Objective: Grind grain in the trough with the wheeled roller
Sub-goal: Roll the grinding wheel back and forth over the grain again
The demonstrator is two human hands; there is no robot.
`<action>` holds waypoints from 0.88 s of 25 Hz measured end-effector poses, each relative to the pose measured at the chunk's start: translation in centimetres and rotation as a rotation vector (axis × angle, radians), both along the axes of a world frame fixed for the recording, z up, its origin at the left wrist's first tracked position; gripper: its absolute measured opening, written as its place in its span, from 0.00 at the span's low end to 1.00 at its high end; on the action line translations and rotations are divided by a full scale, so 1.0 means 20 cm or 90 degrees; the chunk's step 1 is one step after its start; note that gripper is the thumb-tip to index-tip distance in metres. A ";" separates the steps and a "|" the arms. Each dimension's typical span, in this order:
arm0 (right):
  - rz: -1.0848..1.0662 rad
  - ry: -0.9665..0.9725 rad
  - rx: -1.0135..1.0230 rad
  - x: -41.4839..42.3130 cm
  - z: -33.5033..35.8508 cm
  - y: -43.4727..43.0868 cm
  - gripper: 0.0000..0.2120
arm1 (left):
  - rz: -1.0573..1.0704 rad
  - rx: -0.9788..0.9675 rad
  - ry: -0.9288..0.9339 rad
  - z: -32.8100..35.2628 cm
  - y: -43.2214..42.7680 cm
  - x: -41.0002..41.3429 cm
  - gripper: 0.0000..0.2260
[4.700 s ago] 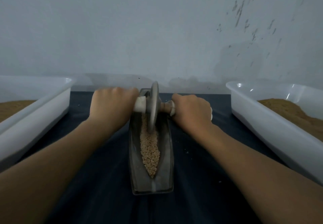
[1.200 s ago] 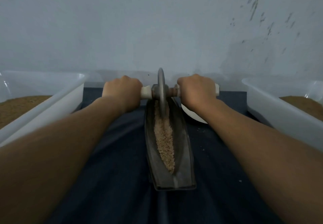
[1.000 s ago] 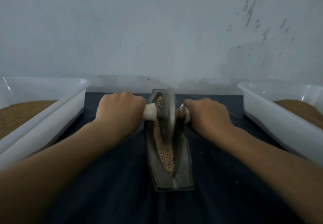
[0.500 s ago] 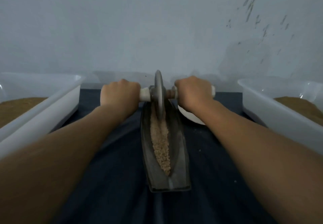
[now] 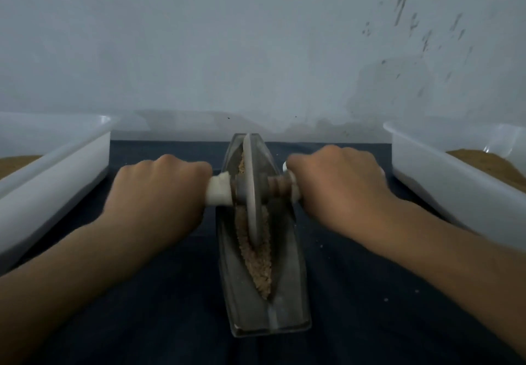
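Grey wheeled roller [image 5: 252, 194] in trough [image 5: 287, 293], hiding some grain [image 5: 257, 268]; our left hand [image 5: 159, 194] and right hand [image 5: 336, 182] are gripping its handles [image 5: 217, 191], fingertips curling under, hidden.

Bare, dim hand-milling spot, more a makeshift workshop than a kitchen; whether it is part of a home cannot be told; a metal trough [image 5: 287, 293] of grain [image 5: 257, 265] lies on a dark blue cloth [image 5: 159, 322], a wheeled roller [image 5: 252, 194] standing in it; behind the trough, a plain pale wall [image 5: 256, 37], flecked with dark marks up to the trough's right; left of the trough, a white plastic tub [image 5: 57, 171]; right of the trough, a second white tub [image 5: 455, 194]; both hold brown powder [image 5: 484, 162]; stray crumbs [image 5: 385, 299] dot the cloth right of the trough.
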State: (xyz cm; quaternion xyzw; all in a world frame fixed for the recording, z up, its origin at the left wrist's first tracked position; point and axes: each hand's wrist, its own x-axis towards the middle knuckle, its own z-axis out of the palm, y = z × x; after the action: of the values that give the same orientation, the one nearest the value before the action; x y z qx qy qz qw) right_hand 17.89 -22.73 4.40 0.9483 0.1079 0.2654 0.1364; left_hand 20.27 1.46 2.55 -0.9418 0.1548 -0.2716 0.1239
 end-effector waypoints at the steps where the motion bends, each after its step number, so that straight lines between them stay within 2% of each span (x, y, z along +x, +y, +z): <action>1: -0.031 0.006 0.024 0.12 0.01 0.02 0.10 | 0.017 -0.017 -0.027 0.01 -0.04 0.10 0.08; 2: -0.059 0.021 0.051 0.24 0.03 0.05 0.06 | 0.030 -0.040 -0.033 0.04 -0.08 0.19 0.03; 5: -0.094 0.069 0.100 0.41 0.08 0.08 0.08 | 0.054 -0.043 0.009 0.13 -0.16 0.32 0.06; 7: -0.067 0.088 0.105 0.31 0.05 0.05 0.04 | 0.037 -0.027 0.004 0.13 -0.15 0.23 0.05; 8: -0.039 0.076 0.104 0.21 0.02 0.02 0.06 | 0.020 -0.013 -0.010 0.11 -0.12 0.15 0.04; 11: 0.043 -0.046 0.065 -0.12 -0.03 -0.04 0.15 | -0.077 0.034 -0.073 0.08 -0.01 -0.12 0.19; 13: 0.107 -0.117 0.061 -0.21 -0.03 -0.07 0.15 | -0.114 0.022 -0.095 0.09 0.04 -0.19 0.21; 15: 0.094 -0.091 0.064 -0.17 -0.04 -0.07 0.15 | -0.084 0.022 -0.073 0.07 0.02 -0.15 0.21; 17: -0.002 -0.038 0.053 0.01 -0.07 -0.03 0.13 | -0.005 0.038 -0.046 0.05 -0.06 -0.02 0.17; 19: -0.066 0.005 0.129 0.25 -0.05 0.02 0.05 | 0.033 0.028 -0.069 0.08 -0.14 0.17 0.07; 20: -0.077 0.022 0.160 0.34 -0.03 0.03 0.05 | 0.037 0.012 -0.059 0.11 -0.18 0.25 0.04; 22: -0.089 0.040 0.172 0.40 -0.01 0.04 0.07 | 0.034 0.004 -0.024 0.17 -0.21 0.31 0.06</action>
State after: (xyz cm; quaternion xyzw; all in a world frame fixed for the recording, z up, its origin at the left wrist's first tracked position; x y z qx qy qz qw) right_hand 25.81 -21.97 4.15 0.9710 0.0093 0.2378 0.0224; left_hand 26.56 -2.66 5.88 -0.9399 0.1280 -0.2856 0.1368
